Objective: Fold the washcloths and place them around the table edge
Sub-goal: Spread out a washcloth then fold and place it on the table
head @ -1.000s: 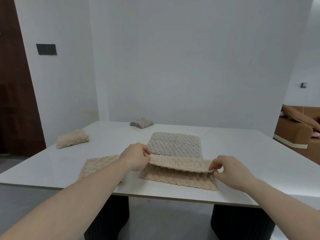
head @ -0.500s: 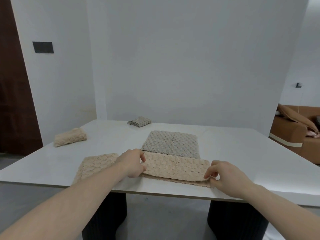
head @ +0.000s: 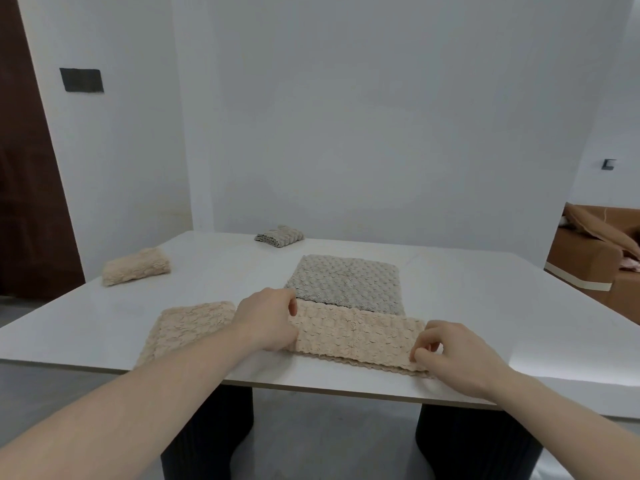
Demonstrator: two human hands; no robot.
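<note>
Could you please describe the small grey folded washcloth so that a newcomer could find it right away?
Start at the white table and look to its far edge by the wall. The folded grey cloth lies there alone, a small thick bundle. The other grey cloth lies flat mid-table, and the other bundle, at the left edge, is beige.

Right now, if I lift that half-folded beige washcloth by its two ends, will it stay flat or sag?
The half-folded beige washcloth will probably sag in the middle: it is soft, puffy fabric with no stiffness showing. It is likely light, since the left hand and right hand pinch only its ends. The fold may slip open.
</note>
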